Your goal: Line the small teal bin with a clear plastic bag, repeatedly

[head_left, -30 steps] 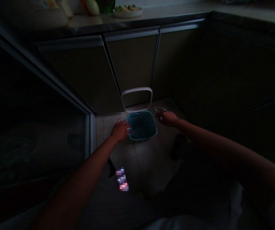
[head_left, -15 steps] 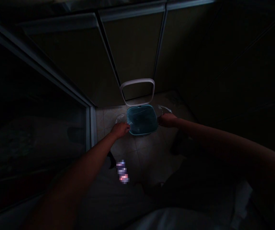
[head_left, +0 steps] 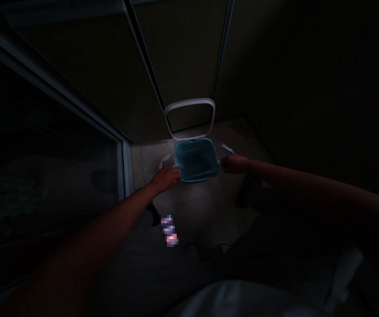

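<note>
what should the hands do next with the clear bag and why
I'd probably ease the clear bag down over the teal bin: the left hand and right hand seem to grip it at opposite sides, and loose edges flare outside.

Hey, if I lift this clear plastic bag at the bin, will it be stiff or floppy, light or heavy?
The clear plastic bag is probably floppy, since its loose edge puffs out in a loop by the left hand. The film itself is likely light, as it looks thin and see-through, though the dimness hides any contents.
</note>
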Tool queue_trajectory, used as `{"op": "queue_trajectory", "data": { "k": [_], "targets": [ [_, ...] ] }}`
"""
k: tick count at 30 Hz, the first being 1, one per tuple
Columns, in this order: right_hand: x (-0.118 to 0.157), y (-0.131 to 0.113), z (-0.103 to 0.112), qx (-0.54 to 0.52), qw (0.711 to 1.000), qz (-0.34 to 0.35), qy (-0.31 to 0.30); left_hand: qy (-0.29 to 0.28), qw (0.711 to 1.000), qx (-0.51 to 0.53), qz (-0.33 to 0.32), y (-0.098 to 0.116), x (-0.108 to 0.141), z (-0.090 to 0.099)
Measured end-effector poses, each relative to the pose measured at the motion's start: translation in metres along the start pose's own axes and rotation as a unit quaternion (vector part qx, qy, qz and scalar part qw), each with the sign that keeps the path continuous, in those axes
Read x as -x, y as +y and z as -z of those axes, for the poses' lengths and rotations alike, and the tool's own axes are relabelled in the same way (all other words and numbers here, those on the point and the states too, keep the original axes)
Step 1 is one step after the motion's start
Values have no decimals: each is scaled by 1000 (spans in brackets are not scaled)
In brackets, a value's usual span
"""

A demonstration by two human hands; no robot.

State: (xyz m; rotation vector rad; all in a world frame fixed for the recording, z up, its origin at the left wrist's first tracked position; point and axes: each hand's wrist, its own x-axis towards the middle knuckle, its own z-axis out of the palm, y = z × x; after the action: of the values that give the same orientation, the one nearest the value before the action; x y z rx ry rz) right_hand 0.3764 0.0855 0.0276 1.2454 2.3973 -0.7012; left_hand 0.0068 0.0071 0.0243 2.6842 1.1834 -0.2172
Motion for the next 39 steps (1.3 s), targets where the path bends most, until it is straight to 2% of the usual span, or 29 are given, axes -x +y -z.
{"op": "queue_trajectory", "data": {
  "k": [5,14,21,23,25,29,33,36,39],
  "targets": [
    [0,-6,-13,16,999,21,-28,-14,1000,-9,-20,1,7,-11],
    [-7,-19,-26,38,997,-51,-47,-64,998,-28,-8,3,10,-17],
    [-10,-15,-29,14,995,-95,-30,-47,999,1,23,-6,7,-23],
    [-11,-12,-28,-1,995,-96,-19,-29,998,25,53,-8,7,-23],
    [-13,-7,-24,-21,995,-102,-3,0,991,73,116,-10,6,-22],
    [-20,1,-10,-73,988,-129,50,68,950,160,259,-19,-4,-15],
    [-33,6,7,-113,974,-175,84,110,912,184,349,-37,-19,-4],
    [-43,7,19,-118,970,-185,105,107,908,170,368,-51,-27,-1],
    [-51,8,29,-134,964,-197,121,102,925,159,331,-61,-35,-2]
  ]
}}
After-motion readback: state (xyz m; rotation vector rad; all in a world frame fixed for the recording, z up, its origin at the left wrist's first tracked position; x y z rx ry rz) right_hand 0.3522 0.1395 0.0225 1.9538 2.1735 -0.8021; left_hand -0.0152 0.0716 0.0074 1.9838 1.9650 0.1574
